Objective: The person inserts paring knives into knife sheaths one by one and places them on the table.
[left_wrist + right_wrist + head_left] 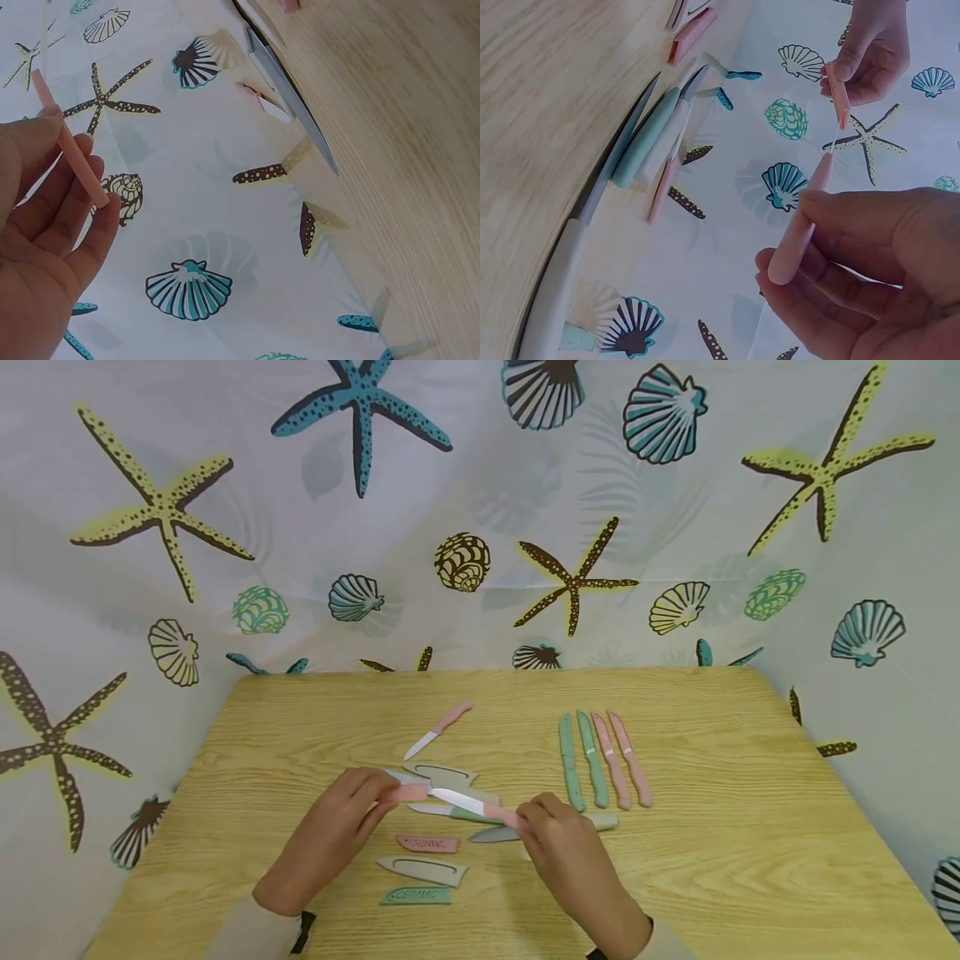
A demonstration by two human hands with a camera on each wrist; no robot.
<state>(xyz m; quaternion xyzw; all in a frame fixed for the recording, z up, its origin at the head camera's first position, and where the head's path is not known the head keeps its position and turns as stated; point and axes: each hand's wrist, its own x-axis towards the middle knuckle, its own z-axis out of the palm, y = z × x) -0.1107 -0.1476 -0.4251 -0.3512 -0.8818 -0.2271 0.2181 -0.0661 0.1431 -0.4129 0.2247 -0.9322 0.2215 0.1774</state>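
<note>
My left hand [337, 822] pinches a pink blade sheath [410, 792] between thumb and fingers, above the table. In my right hand [567, 852] is a small knife [501, 814], gripped by its pink handle. Its white blade points left, with the tip right at the sheath's open end. The right wrist view shows the knife handle [801, 236] lined up with the sheath [838, 94]. In the left wrist view the sheath [73, 146] is seen edge-on between the fingers. Below the hands lie a green-handled knife [472, 814] and a large grey-bladed knife [495, 835], both partly hidden.
Pink [427, 843], white [423, 870] and green [416, 896] sheaths lie in a column nearer me. Behind the hands are another white sheath [442, 774] and a pink-handled knife [452, 717]. Two green [572, 768] and two pink [613, 764] sheathed knives stand in a row right.
</note>
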